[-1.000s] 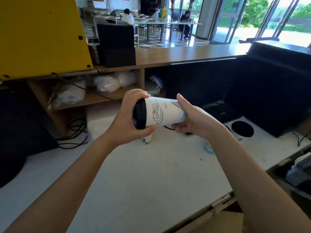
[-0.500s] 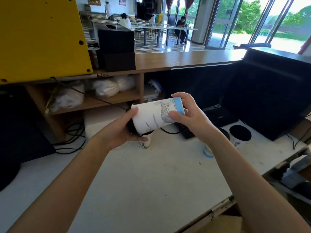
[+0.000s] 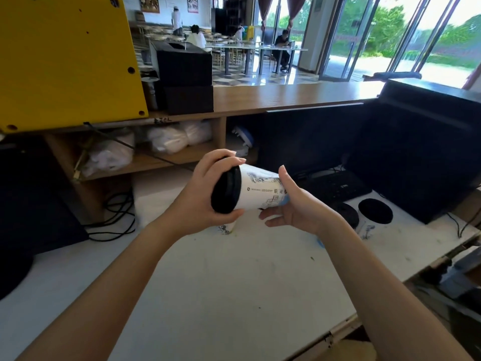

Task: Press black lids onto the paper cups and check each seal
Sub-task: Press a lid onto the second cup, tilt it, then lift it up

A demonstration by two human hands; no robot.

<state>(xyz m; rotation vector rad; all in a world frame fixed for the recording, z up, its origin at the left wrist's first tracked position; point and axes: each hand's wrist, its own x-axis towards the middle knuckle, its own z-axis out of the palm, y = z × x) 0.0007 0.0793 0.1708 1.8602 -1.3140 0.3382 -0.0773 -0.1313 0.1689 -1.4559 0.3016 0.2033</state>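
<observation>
A white paper cup (image 3: 261,190) with dark line drawings lies on its side in the air above the white table (image 3: 234,277). A black lid (image 3: 226,192) sits on its mouth, facing me and to the left. My left hand (image 3: 201,196) wraps around the lid end, fingers over the top and thumb under. My right hand (image 3: 294,204) cradles the cup's base, thumb on its upper edge and fingers loosely spread below. Part of another cup (image 3: 227,227) shows under my left hand. Two loose black lids (image 3: 375,211) (image 3: 345,213) lie on the table to the right.
A black keyboard (image 3: 335,187) and a large black case (image 3: 416,157) stand at the right. A wooden shelf (image 3: 166,157) with white bags runs behind, under a yellow panel (image 3: 67,61). Black cables (image 3: 114,217) trail at the left. The table's front edge (image 3: 338,332) runs diagonally at lower right.
The cup has been turned in my hands: half a second ago its lid end pointed down-left and was mostly hidden. Now the lid faces me, and my right fingers have loosened under the base.
</observation>
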